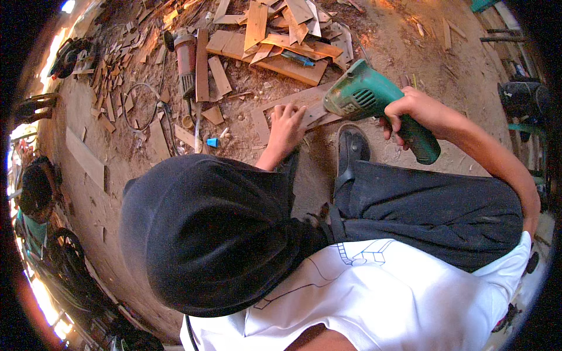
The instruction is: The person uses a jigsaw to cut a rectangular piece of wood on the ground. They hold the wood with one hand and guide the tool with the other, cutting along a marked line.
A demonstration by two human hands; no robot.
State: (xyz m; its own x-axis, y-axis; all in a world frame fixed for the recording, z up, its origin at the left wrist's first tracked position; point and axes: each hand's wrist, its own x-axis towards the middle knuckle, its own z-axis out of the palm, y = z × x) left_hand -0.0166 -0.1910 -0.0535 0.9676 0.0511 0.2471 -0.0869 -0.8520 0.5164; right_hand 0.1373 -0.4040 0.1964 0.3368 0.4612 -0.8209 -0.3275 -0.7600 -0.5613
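In my right hand point(413, 114) is a green handheld power tool point(374, 93) with vent slots, my fingers wrapped round its handle. Its flat, greyish front end points left and sits at a wooden piece made of joined strips point(314, 98) on the ground. Whether that end touches the wood, I cannot tell. My left hand point(287, 130) rests on this wood just left of the tool, fingers spread and slightly bent. My dark shoe point(353, 145) is close by, below the tool. The tool's working tip is hidden.
A heap of wooden boards and offcuts point(256, 29) lies beyond the wood. A red power tool point(186, 64), a cable point(137, 117) and a small blue cap point(213, 142) lie to the left. Wood scraps cover the dirt floor. Another person point(36, 187) is at the left edge.
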